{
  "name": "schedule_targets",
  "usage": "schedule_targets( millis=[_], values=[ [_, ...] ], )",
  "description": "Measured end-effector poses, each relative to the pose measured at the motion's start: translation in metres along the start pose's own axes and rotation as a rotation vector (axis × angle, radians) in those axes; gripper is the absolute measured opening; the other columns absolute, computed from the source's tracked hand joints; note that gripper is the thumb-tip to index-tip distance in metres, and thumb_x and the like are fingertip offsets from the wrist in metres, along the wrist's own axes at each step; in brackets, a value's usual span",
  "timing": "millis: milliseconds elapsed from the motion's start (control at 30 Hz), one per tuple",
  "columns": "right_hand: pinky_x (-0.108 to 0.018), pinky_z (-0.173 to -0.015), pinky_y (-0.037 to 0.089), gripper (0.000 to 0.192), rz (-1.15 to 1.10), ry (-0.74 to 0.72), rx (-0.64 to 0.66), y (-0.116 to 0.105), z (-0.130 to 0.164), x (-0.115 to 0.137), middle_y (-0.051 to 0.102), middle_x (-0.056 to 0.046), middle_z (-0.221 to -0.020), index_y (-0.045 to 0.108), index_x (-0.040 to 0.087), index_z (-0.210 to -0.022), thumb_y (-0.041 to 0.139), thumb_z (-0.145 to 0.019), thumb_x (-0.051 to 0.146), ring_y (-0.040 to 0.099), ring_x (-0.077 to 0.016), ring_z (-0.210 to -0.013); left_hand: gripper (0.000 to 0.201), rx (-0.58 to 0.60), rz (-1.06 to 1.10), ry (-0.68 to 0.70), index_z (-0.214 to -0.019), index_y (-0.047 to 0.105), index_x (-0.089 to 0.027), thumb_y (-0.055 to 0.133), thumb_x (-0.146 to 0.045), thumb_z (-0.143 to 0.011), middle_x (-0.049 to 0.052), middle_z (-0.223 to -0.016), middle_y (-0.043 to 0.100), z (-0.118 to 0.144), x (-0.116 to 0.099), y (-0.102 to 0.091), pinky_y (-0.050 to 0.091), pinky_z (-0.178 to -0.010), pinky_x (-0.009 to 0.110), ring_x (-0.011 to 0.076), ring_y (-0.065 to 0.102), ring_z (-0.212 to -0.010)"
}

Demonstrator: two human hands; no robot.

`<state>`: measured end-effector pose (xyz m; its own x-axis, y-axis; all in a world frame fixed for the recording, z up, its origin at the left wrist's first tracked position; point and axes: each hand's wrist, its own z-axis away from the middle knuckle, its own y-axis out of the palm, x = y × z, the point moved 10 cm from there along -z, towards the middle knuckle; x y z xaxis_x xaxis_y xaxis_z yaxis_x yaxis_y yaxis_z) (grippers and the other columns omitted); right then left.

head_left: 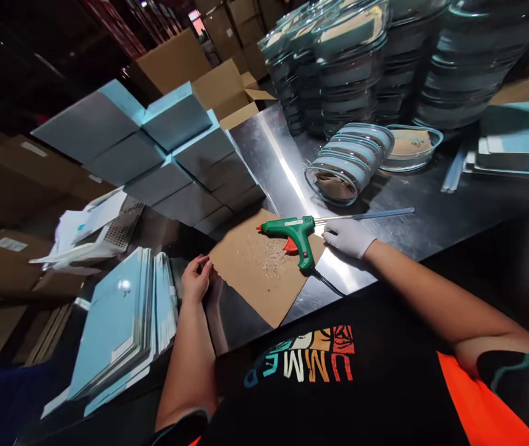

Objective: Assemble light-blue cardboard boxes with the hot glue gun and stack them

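two hands rest on the steel bench point(264, 148): the gloved right hand point(348, 237), loosely spread, touches the green glue gun point(298, 234) parked on a cardboard sheet point(255, 279) catching drips, while the bare left hand point(196, 280) curls empty at the sheet's edge.

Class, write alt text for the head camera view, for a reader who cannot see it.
A person's gloved right hand rests beside a green glue gun lying on a cardboard sheet on a steel table, while the bare left hand touches the sheet's edge. Blue boxes and stacked clear plastic trays stand around.
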<state>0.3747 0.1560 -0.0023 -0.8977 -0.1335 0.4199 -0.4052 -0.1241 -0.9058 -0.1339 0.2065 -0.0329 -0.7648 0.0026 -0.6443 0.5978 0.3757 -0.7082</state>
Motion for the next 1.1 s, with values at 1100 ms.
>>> schedule_targets(
  millis=[1100],
  values=[
    [-0.029, -0.089, 0.046, 0.029, -0.119, -0.020, -0.024, 0.000, 0.005, 0.001, 0.084, -0.011, -0.117, 0.084, 0.014, -0.114, 0.057, -0.110, 0.024, 0.072, -0.0226, -0.106, 0.036, -0.041, -0.069, -0.157, -0.100, 0.080, -0.017, 0.072, -0.040, -0.073, 0.011, -0.107, 0.087, 0.020, -0.017, -0.020, 0.063, -0.108, 0.046, 0.0325, 0.081, -0.108]
  ],
)
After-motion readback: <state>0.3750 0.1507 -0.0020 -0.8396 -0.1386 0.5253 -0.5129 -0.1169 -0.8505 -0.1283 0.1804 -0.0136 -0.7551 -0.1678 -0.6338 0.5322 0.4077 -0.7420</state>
